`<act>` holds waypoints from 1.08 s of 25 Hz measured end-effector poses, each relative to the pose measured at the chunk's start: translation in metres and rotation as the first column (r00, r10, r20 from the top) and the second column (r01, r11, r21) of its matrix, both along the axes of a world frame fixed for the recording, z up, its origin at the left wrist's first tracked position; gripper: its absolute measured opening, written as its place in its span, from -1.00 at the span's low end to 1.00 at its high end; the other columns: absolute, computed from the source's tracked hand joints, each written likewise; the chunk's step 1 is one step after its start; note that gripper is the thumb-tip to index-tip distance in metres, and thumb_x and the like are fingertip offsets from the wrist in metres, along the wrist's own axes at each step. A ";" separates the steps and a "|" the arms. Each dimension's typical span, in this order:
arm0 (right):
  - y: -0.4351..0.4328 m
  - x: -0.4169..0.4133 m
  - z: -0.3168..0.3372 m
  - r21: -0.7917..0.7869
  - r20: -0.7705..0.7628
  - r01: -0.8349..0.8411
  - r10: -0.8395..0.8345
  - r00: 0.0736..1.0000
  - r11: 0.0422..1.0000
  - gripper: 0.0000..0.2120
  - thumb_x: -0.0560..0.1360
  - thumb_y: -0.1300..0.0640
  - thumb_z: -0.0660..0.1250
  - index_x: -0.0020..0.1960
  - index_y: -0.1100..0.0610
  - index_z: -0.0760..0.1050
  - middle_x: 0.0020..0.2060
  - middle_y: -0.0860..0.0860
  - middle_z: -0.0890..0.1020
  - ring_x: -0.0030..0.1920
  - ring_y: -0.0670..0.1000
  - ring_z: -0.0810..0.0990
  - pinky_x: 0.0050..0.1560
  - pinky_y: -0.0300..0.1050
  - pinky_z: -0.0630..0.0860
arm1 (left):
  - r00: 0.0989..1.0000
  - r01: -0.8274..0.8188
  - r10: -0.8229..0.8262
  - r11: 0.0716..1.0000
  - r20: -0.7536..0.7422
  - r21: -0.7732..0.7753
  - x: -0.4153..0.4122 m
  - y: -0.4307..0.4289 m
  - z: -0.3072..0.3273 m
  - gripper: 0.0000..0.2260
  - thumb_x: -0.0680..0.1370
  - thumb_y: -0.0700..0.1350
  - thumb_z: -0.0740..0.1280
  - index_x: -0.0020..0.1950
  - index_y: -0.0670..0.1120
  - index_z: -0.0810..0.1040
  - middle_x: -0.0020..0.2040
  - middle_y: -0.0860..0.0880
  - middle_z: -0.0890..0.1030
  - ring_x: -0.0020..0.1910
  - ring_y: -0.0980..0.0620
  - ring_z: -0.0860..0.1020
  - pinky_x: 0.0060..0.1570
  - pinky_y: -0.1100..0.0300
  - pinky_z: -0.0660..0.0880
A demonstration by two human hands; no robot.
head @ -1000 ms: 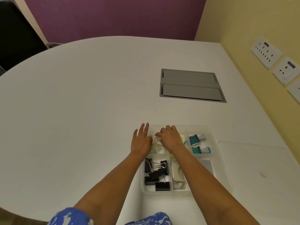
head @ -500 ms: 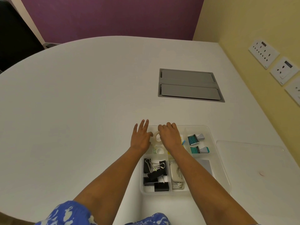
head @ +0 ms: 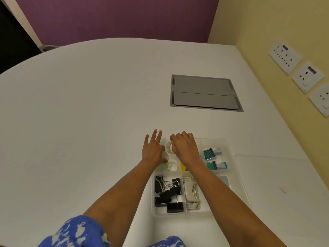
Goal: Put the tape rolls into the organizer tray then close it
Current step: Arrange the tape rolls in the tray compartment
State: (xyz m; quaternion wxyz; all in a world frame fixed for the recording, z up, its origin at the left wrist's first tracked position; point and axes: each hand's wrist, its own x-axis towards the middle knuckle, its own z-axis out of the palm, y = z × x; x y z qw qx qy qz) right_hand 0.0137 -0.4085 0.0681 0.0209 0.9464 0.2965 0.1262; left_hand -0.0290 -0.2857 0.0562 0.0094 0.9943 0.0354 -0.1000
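The clear organizer tray [head: 231,148] lies open on the white table in front of me. My right hand [head: 186,148] is over its far left compartment, fingers curled on a clear tape roll [head: 170,146] held on edge. Beside it, my left hand [head: 153,150] rests at the tray's left rim with fingers spread, its thumb against a second pale tape roll [head: 165,155] that is partly hidden. A third small tape roll [head: 172,166] lies flat in the same compartment, nearer to me. The clear lid [head: 277,177] lies flat to the right of the tray.
Other compartments hold black binder clips [head: 168,191], a stapler [head: 190,191], two teal correction-tape dispensers [head: 212,158] and yellow sticky notes [head: 184,168]. A grey cable hatch [head: 204,92] is set in the table farther back. A yellow wall with sockets [head: 302,68] runs along the right.
Both hands have shifted slightly toward the tray's far end. The roll in my right hand now stands more on edge and shows more clearly between the hands.
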 end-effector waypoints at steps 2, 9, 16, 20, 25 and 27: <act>0.000 0.001 0.003 0.001 -0.003 -0.007 0.007 1.000 1.000 -0.74 0.12 0.17 0.55 -0.24 0.03 0.58 -0.43 -0.06 0.65 -0.35 0.00 0.59 -0.30 -0.19 0.50 | 1.000 0.001 -0.002 1.000 0.009 0.006 0.001 0.001 -0.001 -0.56 0.45 0.26 0.30 0.23 0.06 0.54 0.57 -0.09 -0.14 0.53 -0.09 -0.22 0.48 -0.09 -0.19; 0.010 -0.003 0.007 -0.105 -0.048 -0.102 0.097 0.994 0.989 -0.71 -0.02 0.17 0.61 -0.35 0.03 0.60 -0.52 -0.05 0.61 -0.39 -0.01 0.59 -0.21 -0.19 0.46 | 0.997 0.048 -0.050 0.998 0.056 0.035 -0.003 0.001 -0.003 -0.58 0.51 0.19 0.25 0.27 -0.01 0.51 0.57 -0.09 -0.10 0.54 -0.07 -0.16 0.48 -0.08 -0.18; 0.020 -0.006 -0.004 -0.198 -0.136 -0.137 0.111 0.984 0.971 -0.70 -0.12 0.00 0.64 -0.51 0.01 0.58 -0.63 -0.07 0.56 -0.43 -0.06 0.60 -0.12 -0.21 0.38 | 0.999 0.029 -0.032 0.997 0.042 0.075 0.000 -0.003 0.000 -0.53 0.51 0.17 0.25 0.37 0.03 0.40 0.57 -0.10 -0.08 0.54 -0.09 -0.14 0.48 -0.12 -0.20; 0.017 -0.005 -0.010 -0.271 -0.207 -0.137 0.081 0.975 0.953 -0.82 0.26 -0.02 0.53 -0.18 0.01 0.64 -0.33 -0.03 0.71 -0.09 -0.01 0.64 0.11 -0.14 0.45 | 0.999 0.022 -0.025 0.996 0.031 0.091 -0.001 -0.005 -0.003 -0.55 0.51 0.16 0.27 0.36 0.04 0.42 0.57 -0.11 -0.06 0.54 -0.10 -0.13 0.48 -0.12 -0.19; 0.017 -0.008 -0.003 -0.100 -0.181 0.000 -0.018 0.983 0.995 -0.65 -0.18 0.11 0.66 -0.47 0.02 0.60 -0.58 -0.06 0.60 -0.43 -0.03 0.61 -0.28 -0.27 0.49 | 0.999 -0.013 0.013 1.000 0.053 0.002 -0.006 0.000 -0.008 -0.60 0.51 0.15 0.29 0.28 0.00 0.48 0.57 -0.10 -0.06 0.54 -0.08 -0.12 0.48 -0.08 -0.17; 0.009 -0.004 0.002 -0.008 -0.235 0.066 -0.066 0.970 0.998 -0.68 0.07 0.22 0.62 -0.21 0.06 0.66 -0.33 0.00 0.70 -0.21 0.05 0.64 -0.07 -0.15 0.40 | 0.998 -0.032 0.033 0.999 0.056 -0.025 -0.010 0.000 -0.009 -0.61 0.52 0.15 0.28 0.29 0.01 0.47 0.57 -0.10 -0.07 0.54 -0.07 -0.12 0.48 -0.07 -0.16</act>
